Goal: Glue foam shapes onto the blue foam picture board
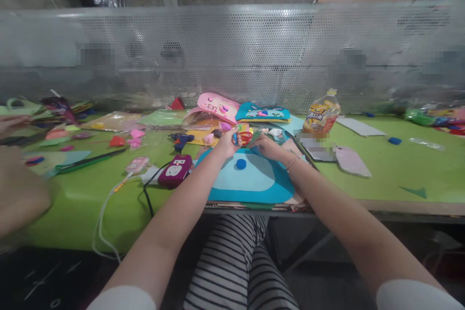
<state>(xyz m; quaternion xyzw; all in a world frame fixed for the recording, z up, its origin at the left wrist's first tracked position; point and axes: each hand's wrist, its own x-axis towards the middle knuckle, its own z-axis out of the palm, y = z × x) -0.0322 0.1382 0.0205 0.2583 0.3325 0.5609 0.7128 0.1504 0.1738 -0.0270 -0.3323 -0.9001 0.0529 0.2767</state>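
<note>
My left hand point(228, 144) is closed, and a small blue piece point(234, 137) shows between its fingers; its kind is too small to make out. Just to the right, my right hand point(268, 147) has its fingers bent down together among small craft pieces and clear plastic. What its fingertips grip is hidden. Below both hands lies a blue sheet with a light-blue panel point(232, 181), and a dark blue round piece point(240, 164) rests on it. Small pink and white shapes point(274, 132) lie beyond my right hand.
Behind are a pink decorated piece point(218, 106) and a blue one point(263, 113). A dark blue glue gun point(180, 140), a purple device point(176, 170) and cables are left. A snack bag point(321, 112) and phone point(352, 161) stand right. Another person's arm point(22, 189) reaches in at left.
</note>
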